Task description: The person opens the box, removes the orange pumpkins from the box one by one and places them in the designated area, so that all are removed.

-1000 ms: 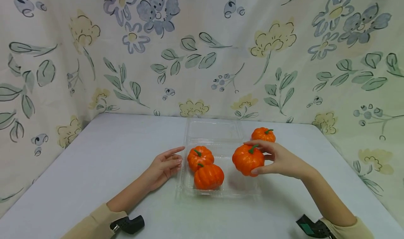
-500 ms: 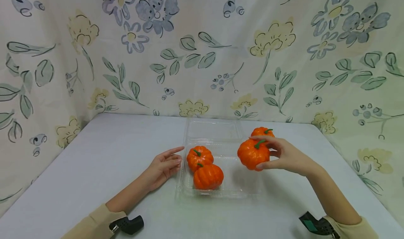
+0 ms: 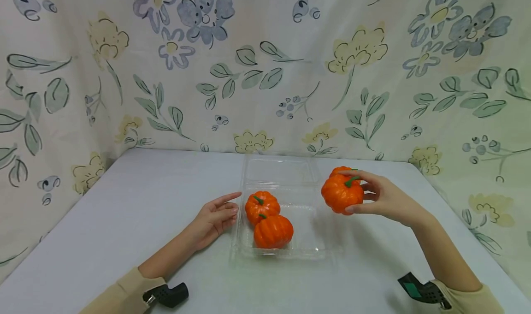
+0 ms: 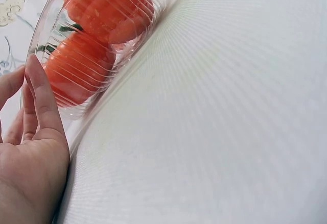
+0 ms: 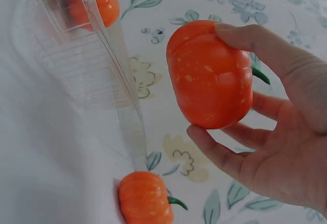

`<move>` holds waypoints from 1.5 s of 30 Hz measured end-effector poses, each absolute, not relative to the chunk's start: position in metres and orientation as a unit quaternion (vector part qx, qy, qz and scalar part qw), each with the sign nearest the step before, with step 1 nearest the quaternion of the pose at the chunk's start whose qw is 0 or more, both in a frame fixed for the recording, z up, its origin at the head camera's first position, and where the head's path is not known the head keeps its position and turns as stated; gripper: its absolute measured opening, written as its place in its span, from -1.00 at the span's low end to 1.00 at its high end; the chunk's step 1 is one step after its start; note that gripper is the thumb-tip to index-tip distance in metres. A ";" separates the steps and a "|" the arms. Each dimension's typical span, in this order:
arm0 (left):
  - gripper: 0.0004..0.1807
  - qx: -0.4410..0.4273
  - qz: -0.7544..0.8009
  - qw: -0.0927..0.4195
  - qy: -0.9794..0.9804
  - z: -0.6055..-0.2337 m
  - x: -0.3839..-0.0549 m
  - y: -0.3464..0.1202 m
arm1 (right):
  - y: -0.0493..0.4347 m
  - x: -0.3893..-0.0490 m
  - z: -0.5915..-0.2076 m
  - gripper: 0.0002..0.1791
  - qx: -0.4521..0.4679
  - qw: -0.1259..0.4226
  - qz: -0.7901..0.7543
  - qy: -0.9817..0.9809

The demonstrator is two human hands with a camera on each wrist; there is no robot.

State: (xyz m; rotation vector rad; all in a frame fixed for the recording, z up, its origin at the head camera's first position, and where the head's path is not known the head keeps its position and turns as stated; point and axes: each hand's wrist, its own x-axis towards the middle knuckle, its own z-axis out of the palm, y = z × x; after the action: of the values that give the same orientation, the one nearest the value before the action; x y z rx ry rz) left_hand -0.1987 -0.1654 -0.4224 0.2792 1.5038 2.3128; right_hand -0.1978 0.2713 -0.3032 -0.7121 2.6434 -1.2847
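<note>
My right hand (image 3: pixel 386 198) holds an orange pumpkin (image 3: pixel 342 195) with a green stem between thumb and fingers, raised at the right side of a clear plastic container (image 3: pixel 304 249). In the right wrist view the held pumpkin (image 5: pixel 209 76) shows apart from the container's wall (image 5: pixel 102 35). Two more pumpkins lie in the container's left half, one behind (image 3: pixel 262 207) and one in front (image 3: pixel 274 232). At the left wall my left hand (image 3: pixel 212 224) rests with loosely extended fingers, the fingertips (image 4: pixel 34 66) right at the clear rim.
Another pumpkin (image 5: pixel 145 198) sits on the white table beyond the container's right side, partly hidden behind the held one in the head view. The container's lid (image 3: pixel 280 171) lies open toward the back. A flowered curtain (image 3: pixel 265 74) hangs behind the table.
My right hand has carried the pumpkin right, back and up, from over the container toward the pumpkin on the table. The left hand has kept its place.
</note>
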 end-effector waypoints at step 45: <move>-0.42 0.113 0.822 0.182 0.527 -0.425 -0.199 -0.167 | 0.330 -0.212 -0.301 -0.18 -0.118 -0.043 -0.387 0.914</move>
State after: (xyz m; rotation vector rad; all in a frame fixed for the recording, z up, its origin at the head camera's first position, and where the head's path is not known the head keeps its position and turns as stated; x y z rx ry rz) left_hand -0.1995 -0.1667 -0.4248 0.3177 1.4876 2.3212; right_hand -0.2120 0.3299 -0.3011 -0.3800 2.9521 -1.2491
